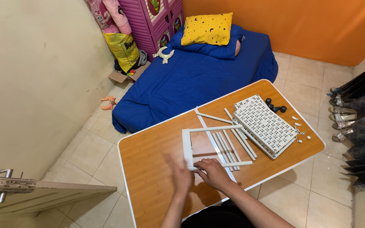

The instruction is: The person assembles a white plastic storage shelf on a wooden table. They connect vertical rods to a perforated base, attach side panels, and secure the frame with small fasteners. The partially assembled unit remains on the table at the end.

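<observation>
On the bench [148, 169], a wood-grain folding top with a white edge, we work at a white U-shaped frame [187, 145]: one flat bar with two round tubes pushed into it, lying near the front edge. Beside it a stack of perforated white panels [265, 124] lies flat, smooth, hard plastic by the look, resting partly on the loose white tubes [229, 145] spread at the middle. Our right hand [214, 172] closes its grip on the lower tube near the bar; our left hand [181, 176] is blurred, fingers spread, holding nothing we can make out. We judge the round tubes could roll off the bench if it is jolted, and the joint could pop loose if pressed crookedly. Smallest of all, black caps [275, 107] and tiny white fittings [299, 131] sit near the far edge, easily brushed to the tiled floor [300, 71].
</observation>
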